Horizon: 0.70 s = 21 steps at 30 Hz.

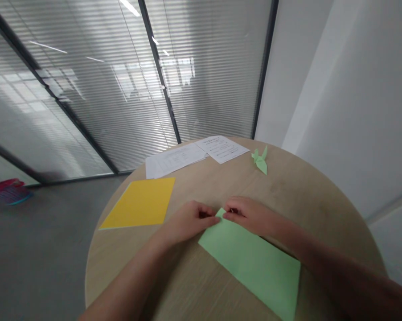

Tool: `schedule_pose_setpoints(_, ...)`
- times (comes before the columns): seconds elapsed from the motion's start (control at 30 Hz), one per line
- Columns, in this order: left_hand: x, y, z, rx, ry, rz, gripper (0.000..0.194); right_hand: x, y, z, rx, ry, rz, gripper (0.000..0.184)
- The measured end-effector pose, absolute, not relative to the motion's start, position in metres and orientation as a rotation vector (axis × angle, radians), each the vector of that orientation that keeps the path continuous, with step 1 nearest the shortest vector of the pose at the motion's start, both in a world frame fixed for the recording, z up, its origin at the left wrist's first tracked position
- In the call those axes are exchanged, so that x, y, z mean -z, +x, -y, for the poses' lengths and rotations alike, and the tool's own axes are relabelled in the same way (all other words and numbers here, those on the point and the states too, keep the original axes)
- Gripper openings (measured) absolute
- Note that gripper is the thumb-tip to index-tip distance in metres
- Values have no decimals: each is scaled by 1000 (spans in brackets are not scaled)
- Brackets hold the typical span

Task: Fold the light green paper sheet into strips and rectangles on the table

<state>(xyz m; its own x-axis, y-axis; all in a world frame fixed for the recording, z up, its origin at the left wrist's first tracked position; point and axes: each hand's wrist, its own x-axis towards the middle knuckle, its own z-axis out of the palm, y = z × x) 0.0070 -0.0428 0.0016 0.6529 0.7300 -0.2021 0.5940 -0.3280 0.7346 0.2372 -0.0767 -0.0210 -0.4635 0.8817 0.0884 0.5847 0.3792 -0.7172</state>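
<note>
A long rectangle of light green paper (254, 263) lies slantwise on the round wooden table. At its far corner my left hand (190, 220) pinches the edge between thumb and fingers. Close beside it, my right hand (244, 214) pinches the same end from the right, with curled fingers. Only a small tip of the paper shows between the two hands. Beyond my right hand stands a small green folded paper bird (260, 160), touched by neither hand.
A stack of yellow paper (139, 203) lies on the table's left side. Printed white sheets (221, 148) rest along the far edge of the table (321, 223). A red and blue basket (7, 191) is on the floor at left. Glass panels with blinds (214, 80) rise behind.
</note>
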Motion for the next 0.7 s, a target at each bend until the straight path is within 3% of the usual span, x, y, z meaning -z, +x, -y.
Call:
schedule_pose_setpoints(0.3, -7, 2, 40, -406, 1818, -1106, 41, 22, 256, 68, -1434, -1302, 2004, 26)
schedule_pose_setpoints(0.57, -16, -12, 28, -591, 1734, -1250, 40, 26, 295, 50, -1416, -1425, 1937, 36)
schedule_pose_setpoints(0.7, -24, -22, 26, -412, 1840, -1172, 39, 23, 302, 48, -1324, -1446, 1946, 35)
